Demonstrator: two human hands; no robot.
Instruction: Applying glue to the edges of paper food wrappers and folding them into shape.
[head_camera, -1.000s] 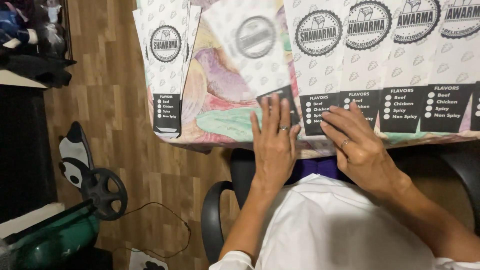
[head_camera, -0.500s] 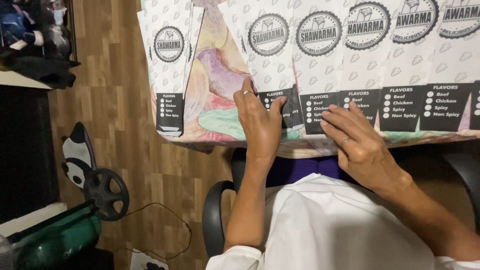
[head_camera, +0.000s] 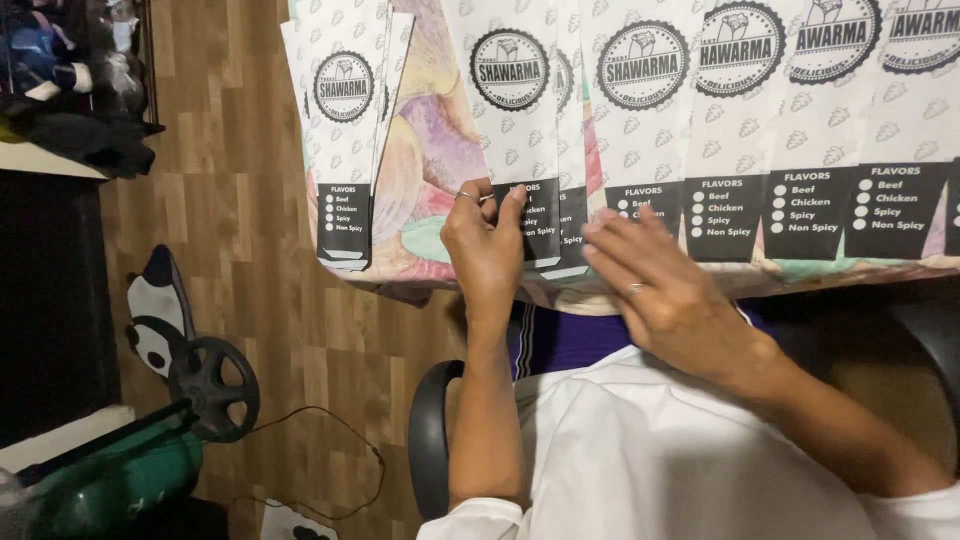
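- Person seated in a dark chair (head_camera: 432, 440), white sleeves, both arms reaching forward to the near edge of the desk (head_camera: 420, 282), which wears a cloth printed in pastel shapes
- Left hand (head_camera: 487, 250): fingers (head_camera: 514, 205) curled, thumb and fingertips pinching the dark lower end of one paper sleeve bag (head_camera: 520, 140), a white printed bag with a round emblem and a black checklist panel; ring on one finger
- Right hand (head_camera: 665, 290): fingers held together and almost flat, resting on the desk edge just below the neighbouring bag ends, gripping nothing; ring on one finger
- Row of like bags (head_camera: 780, 120) laid side by side and overlapping, black ends toward the person, running on to the right edge of view
- Small separate stack of bags (head_camera: 347, 130) at the left end of the desk, well apart from the left hand
- Progress, as a judgement: the row looks largely laid out; the pinched bag appears to be the one now being placed or squared; how many remain cannot be told
- Against a second ago: the left hand lay flat and spread over the bag ends, now it is closed in a pinch; the right hand has barely shifted
- Floor: wood boards, a black wheel (head_camera: 213, 388) on a green object, a panda-shaped item (head_camera: 158, 320)
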